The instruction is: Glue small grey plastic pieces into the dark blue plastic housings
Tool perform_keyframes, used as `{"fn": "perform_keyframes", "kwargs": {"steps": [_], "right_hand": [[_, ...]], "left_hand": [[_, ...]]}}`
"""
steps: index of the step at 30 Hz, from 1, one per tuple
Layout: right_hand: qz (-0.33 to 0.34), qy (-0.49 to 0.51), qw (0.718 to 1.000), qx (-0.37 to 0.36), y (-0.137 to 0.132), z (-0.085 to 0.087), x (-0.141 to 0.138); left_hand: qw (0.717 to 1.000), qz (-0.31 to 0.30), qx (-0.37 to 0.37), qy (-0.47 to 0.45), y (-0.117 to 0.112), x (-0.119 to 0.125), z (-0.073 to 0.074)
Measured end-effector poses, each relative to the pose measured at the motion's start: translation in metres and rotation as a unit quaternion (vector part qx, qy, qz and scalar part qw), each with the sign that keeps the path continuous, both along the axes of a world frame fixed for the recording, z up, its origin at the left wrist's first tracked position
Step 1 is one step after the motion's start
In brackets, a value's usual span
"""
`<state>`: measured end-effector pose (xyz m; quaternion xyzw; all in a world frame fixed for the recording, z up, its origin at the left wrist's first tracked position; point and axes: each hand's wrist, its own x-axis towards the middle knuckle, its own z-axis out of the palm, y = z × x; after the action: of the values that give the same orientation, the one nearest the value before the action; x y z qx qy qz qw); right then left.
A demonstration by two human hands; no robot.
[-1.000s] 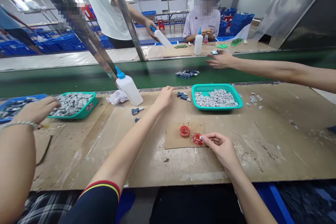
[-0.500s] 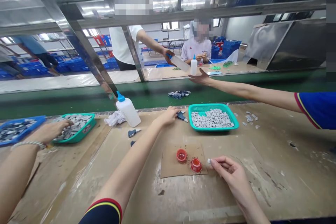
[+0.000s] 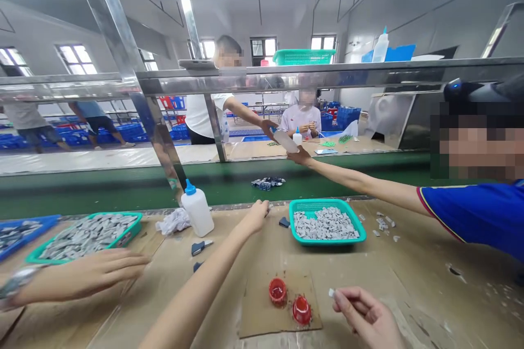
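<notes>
My left hand (image 3: 257, 218) is stretched to the far edge of the table with its fingers curled closed; what they hold, if anything, is hidden. A dark blue piece (image 3: 284, 222) lies just right of it, beside a green basket (image 3: 327, 241) of small grey-white pieces. Between thumb and forefinger of my right hand (image 3: 366, 313) is a small white piece (image 3: 331, 293). Left of that hand, two red cups (image 3: 278, 291) sit on a cardboard square (image 3: 257, 322), with shiny red inside. Dark blue pieces with pale tips (image 3: 200, 247) lie left of my left forearm.
A white bottle with blue cap (image 3: 197, 215) stands beside a crumpled cloth (image 3: 174, 222). A co-worker's hand (image 3: 118, 268) is at left near another green basket (image 3: 88, 237). From the right, a co-worker's arm (image 3: 360, 177) crosses the green belt (image 3: 229, 185) towards a held-out bottle (image 3: 286, 140).
The view has tilted up. My left hand has drawn slightly left, off the dark blue piece. The left co-worker's hand has left the basket; the right co-worker's hand has reached the offered bottle.
</notes>
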<state>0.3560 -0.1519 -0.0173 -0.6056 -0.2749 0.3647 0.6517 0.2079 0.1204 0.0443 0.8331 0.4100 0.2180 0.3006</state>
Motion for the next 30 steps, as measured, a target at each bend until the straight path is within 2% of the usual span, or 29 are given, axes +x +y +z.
{"fn": "perform_keyframes", "kwargs": {"steps": [3, 6, 10, 12, 13, 16, 21, 25, 30], "right_hand": [[0.000, 0.008, 1.000, 0.009, -0.004, 0.017, -0.002], [0.030, 0.001, 0.999, 0.026, -0.005, 0.042, -0.011], [0.091, 0.020, 0.993, 0.065, 0.001, 0.072, -0.029], [0.124, 0.024, 0.989, 0.080, 0.004, 0.082, -0.038], [0.138, 0.026, 0.987, 0.083, 0.005, 0.085, -0.041], [0.163, 0.032, 0.982, 0.088, 0.008, 0.088, -0.047], [0.180, 0.018, 0.979, 0.089, 0.015, 0.082, -0.049], [0.196, -0.009, 0.979, 0.053, 0.018, 0.078, -0.048], [0.292, -0.015, 0.956, 0.013, 0.020, 0.082, -0.044]], "left_hand": [[0.994, 0.005, -0.046, -0.100, -0.037, -0.020, 0.007], [0.979, 0.015, -0.084, -0.184, -0.089, -0.038, 0.013], [0.931, 0.075, -0.117, -0.337, -0.150, -0.048, 0.018], [0.908, 0.089, -0.133, -0.387, -0.169, -0.049, 0.021], [0.905, 0.088, -0.138, -0.392, -0.175, -0.049, 0.023], [0.911, 0.068, -0.132, -0.386, -0.188, -0.048, 0.027], [0.916, 0.042, -0.123, -0.379, -0.197, -0.047, 0.029], [0.921, 0.034, -0.105, -0.374, -0.199, -0.049, 0.027], [0.946, 0.019, -0.028, -0.322, -0.200, -0.054, 0.027]]}}
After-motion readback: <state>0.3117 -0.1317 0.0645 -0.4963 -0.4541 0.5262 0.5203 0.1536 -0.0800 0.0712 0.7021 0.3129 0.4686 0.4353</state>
